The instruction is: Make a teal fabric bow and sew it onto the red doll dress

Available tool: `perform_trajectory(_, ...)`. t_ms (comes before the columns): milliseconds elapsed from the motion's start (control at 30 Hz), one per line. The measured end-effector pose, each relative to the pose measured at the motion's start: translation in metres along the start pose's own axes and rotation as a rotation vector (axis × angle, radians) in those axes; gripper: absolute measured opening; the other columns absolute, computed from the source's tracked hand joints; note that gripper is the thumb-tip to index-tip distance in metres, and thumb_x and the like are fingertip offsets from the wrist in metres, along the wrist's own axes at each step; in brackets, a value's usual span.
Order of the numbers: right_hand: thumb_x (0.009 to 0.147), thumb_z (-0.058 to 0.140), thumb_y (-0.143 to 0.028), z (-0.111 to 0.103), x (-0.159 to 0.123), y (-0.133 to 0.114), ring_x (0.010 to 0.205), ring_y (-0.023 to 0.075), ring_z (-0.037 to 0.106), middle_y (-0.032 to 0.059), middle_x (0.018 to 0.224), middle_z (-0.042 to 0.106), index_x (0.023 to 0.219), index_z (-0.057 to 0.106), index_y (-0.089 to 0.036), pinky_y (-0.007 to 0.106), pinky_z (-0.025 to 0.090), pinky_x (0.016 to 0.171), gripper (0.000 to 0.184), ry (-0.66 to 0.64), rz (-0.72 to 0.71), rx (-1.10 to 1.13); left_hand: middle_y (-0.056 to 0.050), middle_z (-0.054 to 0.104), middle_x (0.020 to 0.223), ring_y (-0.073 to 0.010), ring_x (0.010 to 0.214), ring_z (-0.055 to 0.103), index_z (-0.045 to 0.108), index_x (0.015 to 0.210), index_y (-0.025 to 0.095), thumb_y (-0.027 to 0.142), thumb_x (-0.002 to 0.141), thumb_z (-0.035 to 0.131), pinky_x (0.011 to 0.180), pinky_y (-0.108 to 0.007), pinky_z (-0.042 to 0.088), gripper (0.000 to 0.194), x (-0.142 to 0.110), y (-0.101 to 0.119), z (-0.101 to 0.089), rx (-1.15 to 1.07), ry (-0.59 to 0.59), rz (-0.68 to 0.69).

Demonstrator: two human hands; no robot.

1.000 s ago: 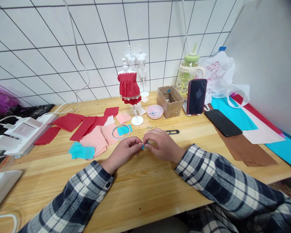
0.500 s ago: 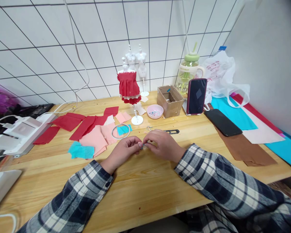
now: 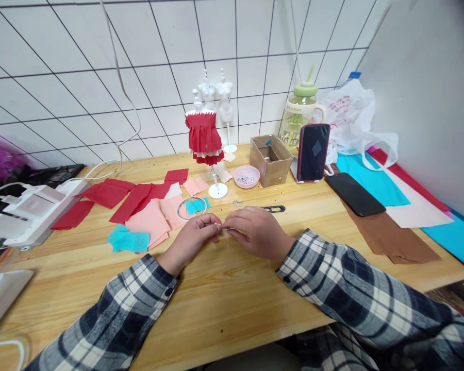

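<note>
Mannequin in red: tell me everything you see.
The mannequin stands upright on a pole and round white base on the table, left of the pink bowl. Its shoulders are white, plastic-looking. A red, cloth-like dress covers the torso: zigzag top edge, gathered folds, white layer above a red hem. Two mannequins stand behind; contact is unclear.

The widest open stretch of counter (image 3: pixel 220 299) lies between the two forearms, below the left hand (image 3: pixel 191 237) and right hand (image 3: pixel 259 233). Ahead of the fingertips a narrow lane passes between the ring (image 3: pixel 206 206) and the black tool (image 3: pixel 274 208), then meets the doll stand (image 3: pixel 203 133) and bowl (image 3: pixel 247 185). Rightward, the box (image 3: pixel 276 174), upright phone (image 3: pixel 312 153) and jug (image 3: pixel 295 121) crowd together, blocking the wall. Leftward, flat cloth (image 3: pixel 149 221) stays low.
</note>
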State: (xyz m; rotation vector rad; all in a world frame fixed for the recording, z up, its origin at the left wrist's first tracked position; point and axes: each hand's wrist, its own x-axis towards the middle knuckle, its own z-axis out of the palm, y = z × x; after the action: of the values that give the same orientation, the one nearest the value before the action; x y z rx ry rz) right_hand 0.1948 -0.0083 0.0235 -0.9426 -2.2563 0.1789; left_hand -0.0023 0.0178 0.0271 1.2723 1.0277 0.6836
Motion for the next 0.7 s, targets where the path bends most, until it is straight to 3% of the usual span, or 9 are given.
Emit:
perform_trajectory(300, 0.087, 0.058, -0.019, -0.0010, 0.0005, -0.0002, 0.091, 0.0169, 0.064, 0.0046, 0.099, 0.070, 0.100, 0.065, -0.020, 0.031, 0.050, 0.082, 0.015, 0.142, 0.121, 0.168, 0.003, 0.055, 0.065, -0.0103, 0.059, 0.049, 0.058, 0.073, 0.016, 0.032, 0.074, 0.066, 0.059, -0.023, 0.037, 0.018, 0.0001, -0.0007, -0.0006, 0.125, -0.017, 0.029)
perform_trajectory(700, 0.083, 0.062, -0.020, 0.0032, -0.0007, 0.0023, 0.098, 0.0186, 0.062, 0.0051, 0.108, 0.067, 0.087, 0.067, -0.021, 0.034, 0.049, 0.087, 0.007, 0.052, 0.130, 0.118, 0.002, 0.055, 0.065, -0.0112, 0.060, 0.047, 0.060, 0.074, 0.016, 0.042, 0.079, 0.063, 0.058, -0.023, 0.034, 0.027, -0.0024, 0.0037, 0.0014, 0.291, -0.112, 0.056)
